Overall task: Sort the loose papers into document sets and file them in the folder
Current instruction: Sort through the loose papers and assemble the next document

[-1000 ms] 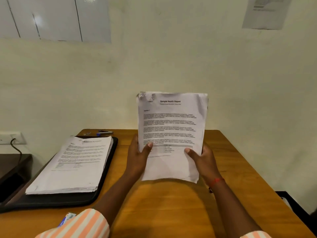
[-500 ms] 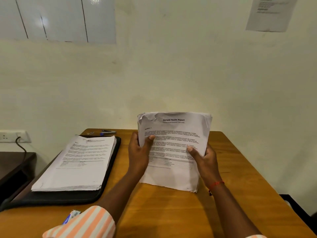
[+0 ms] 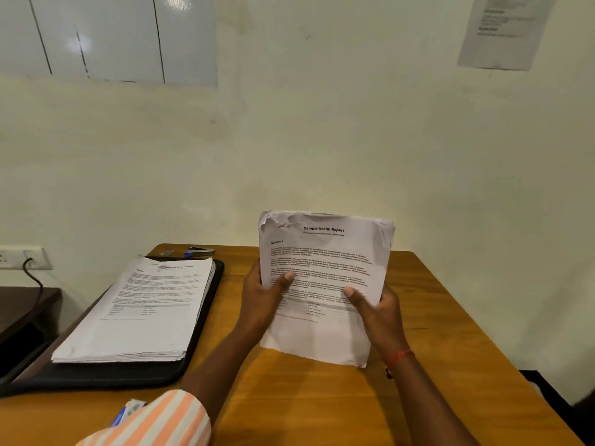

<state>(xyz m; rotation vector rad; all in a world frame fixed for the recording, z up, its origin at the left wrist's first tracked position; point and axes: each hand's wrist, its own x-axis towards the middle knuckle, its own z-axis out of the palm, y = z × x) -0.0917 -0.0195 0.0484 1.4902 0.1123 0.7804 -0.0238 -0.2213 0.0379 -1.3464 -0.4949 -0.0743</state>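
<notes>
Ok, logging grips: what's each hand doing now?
Left hand: holds the crumpled white printed paper sheaf.
Right hand: holds the same sheaf.

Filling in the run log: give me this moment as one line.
left hand: grips bundle | right hand: grips bundle | bundle: upright, titled Sample Health Report | folder: stack on it

Paper stack (image 3: 138, 310) lies on folder (image 3: 199, 333), left of held papers (image 3: 325, 262).

An office: wooden desk (image 3: 450, 317), stapler (image 3: 200, 251), whiteboard (image 3: 106, 37) (wall notice (image 3: 505, 30) too).
</notes>
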